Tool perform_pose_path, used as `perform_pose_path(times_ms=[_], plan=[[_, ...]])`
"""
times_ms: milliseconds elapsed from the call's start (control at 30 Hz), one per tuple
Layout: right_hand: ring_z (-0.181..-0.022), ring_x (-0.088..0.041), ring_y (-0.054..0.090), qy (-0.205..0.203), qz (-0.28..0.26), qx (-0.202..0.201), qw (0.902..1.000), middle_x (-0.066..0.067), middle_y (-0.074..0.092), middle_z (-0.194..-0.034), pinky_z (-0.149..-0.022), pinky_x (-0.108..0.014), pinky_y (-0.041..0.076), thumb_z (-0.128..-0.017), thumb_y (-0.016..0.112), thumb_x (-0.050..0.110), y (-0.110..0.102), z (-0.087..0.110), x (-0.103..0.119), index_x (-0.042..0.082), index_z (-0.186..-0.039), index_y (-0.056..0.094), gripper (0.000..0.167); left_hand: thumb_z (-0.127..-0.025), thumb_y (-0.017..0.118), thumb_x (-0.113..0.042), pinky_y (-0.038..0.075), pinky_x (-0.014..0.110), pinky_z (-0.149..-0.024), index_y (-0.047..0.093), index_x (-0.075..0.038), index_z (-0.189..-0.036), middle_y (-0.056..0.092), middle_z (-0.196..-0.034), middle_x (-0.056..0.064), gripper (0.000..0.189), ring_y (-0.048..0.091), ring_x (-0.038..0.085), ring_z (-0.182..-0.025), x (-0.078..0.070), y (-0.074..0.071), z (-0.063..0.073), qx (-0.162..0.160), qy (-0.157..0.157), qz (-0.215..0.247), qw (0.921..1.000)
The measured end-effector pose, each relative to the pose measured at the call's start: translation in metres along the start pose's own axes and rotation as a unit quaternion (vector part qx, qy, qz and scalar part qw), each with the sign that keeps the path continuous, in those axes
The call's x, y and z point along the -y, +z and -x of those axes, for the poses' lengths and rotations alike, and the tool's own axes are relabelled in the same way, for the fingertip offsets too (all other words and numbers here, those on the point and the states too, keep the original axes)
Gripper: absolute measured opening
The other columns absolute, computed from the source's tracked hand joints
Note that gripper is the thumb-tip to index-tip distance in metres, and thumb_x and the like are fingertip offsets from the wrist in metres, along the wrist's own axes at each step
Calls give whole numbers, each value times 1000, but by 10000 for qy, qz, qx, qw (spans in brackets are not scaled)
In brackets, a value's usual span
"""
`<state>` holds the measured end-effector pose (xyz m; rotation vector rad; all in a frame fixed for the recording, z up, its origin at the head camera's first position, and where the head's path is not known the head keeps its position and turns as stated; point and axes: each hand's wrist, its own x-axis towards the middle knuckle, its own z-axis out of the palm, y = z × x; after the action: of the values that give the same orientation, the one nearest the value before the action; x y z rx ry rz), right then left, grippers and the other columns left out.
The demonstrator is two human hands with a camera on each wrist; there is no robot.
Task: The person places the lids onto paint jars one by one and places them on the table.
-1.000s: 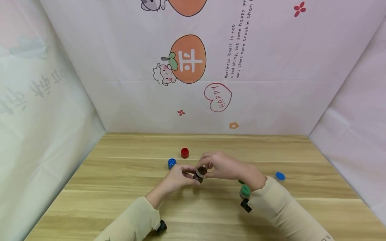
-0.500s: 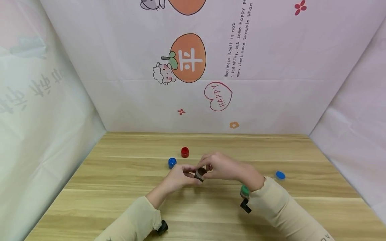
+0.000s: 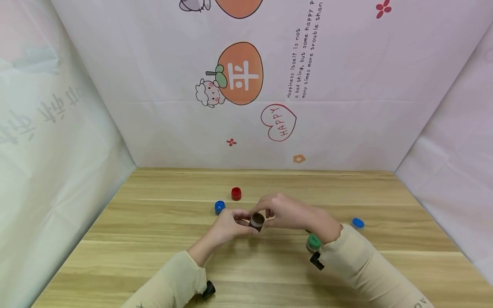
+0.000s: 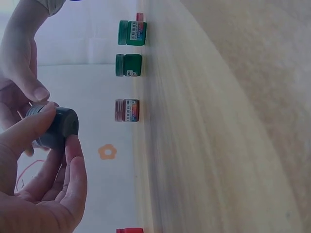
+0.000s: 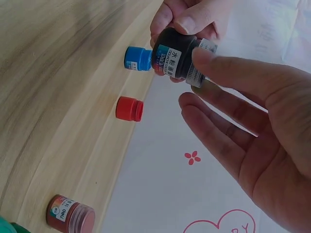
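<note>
A small black paint jar [image 3: 256, 222] with a ridged lid [image 5: 202, 63] is held up over the table. My left hand [image 3: 230, 225] grips its body, the thumb on one side and the fingers under and behind it. On the lid, the thumb and fingertips of my right hand [image 3: 285, 212] pinch the ridged edge, while its other fingers extend loosely, as the right wrist view shows. Just beyond my left hand stand a blue paint jar [image 3: 220, 207] and a red paint jar [image 3: 236, 193], both without lids.
A green paint jar [image 3: 313, 243] stands by my right sleeve, and a blue lid [image 3: 357, 223] lies farther right. The left wrist view shows another green jar [image 4: 129, 65] and a brown jar [image 4: 127, 110]. White printed sheets wall the table [image 3: 154, 239] at the back and sides.
The black jar has turned slightly in my hands, so its lid top faces the head camera more. My right fingers have shifted a little at the lid; the left hand has barely moved.
</note>
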<state>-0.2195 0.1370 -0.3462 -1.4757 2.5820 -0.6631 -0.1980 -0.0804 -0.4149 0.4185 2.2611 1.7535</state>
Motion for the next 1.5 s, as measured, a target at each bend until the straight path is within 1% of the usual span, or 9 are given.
perform_pose_path(times_ms=[100, 300, 567, 667, 800, 867, 1133, 1333, 1500], plan=[[-77, -11, 61, -59, 0, 28, 10000, 2, 71, -97, -70, -22, 54, -87, 81, 1, -1, 1, -1, 5, -117, 77, 30, -80, 87, -7, 56, 36, -88, 73, 2, -118, 75, -109, 9, 41, 71, 21, -97, 0, 1, 0, -53, -90, 41, 9999], [-69, -3, 54, 239, 67, -75, 9997, 6, 69, -90, -62, -22, 51, -85, 86, 16, -4, 3, -1, 8, -105, 81, 22, -82, 87, -10, 55, 37, -90, 74, 0, -118, 75, -109, 8, 40, 71, 21, -97, -1, 2, -3, 51, -129, 104, 9998], [-87, -9, 65, -280, -25, 58, 9996, -1, 74, -109, -78, -26, 57, -89, 78, -1, -9, 7, -3, 6, -122, 76, 33, -83, 86, -7, 57, 33, -85, 73, 3, -119, 75, -110, 10, 40, 72, 21, -96, -3, 1, -5, 148, -87, 156, 9997], [-81, -5, 62, -262, -52, 76, 9996, 0, 74, -104, -73, -23, 56, -90, 78, 1, -9, 7, -4, 5, -120, 77, 30, -83, 85, -6, 57, 33, -84, 72, 4, -121, 74, -111, 11, 41, 72, 21, -96, -3, 1, -6, 176, -66, 170, 9997], [-71, 0, 56, -29, -7, -27, 10000, 3, 72, -95, -64, -20, 52, -90, 81, 13, -8, 8, -5, 6, -112, 79, 23, -83, 86, -7, 58, 33, -83, 73, 2, -121, 75, -110, 10, 41, 72, 20, -95, -3, 2, -6, 174, -104, 164, 9997], [-69, -1, 54, 53, 2, -68, 10000, 4, 71, -94, -62, -20, 51, -89, 83, 17, -7, 9, -6, 5, -112, 79, 26, -83, 86, -7, 58, 33, -83, 73, 1, -120, 75, -109, 9, 40, 72, 20, -95, -3, 1, -6, 179, -111, 171, 9996], [-80, -8, 63, -477, -35, -58, 9988, -3, 73, -105, -73, -28, 59, -88, 78, -3, -7, 11, -6, 4, -119, 76, 32, -82, 86, -5, 57, 33, -84, 74, 3, -117, 75, -108, 10, 38, 73, 21, -95, -2, 0, -5, 173, -52, 109, 9998], [-76, -4, 60, -60, -42, -43, 10000, 0, 73, -103, -67, -21, 54, -90, 81, 13, -7, 12, -4, 5, -118, 77, 30, -82, 87, -6, 57, 32, -84, 74, 1, -117, 76, -107, 9, 37, 72, 20, -93, -3, 1, -4, 192, -25, 82, 9998], [-82, -8, 64, -463, 7, -116, 9989, -2, 72, -106, -73, -22, 57, -89, 81, 6, -4, 12, -3, 4, -125, 73, 37, -81, 88, -7, 58, 32, -83, 75, 2, -116, 76, -104, 9, 38, 73, 21, -93, -4, 0, -2, 141, -45, 67, 9999]])
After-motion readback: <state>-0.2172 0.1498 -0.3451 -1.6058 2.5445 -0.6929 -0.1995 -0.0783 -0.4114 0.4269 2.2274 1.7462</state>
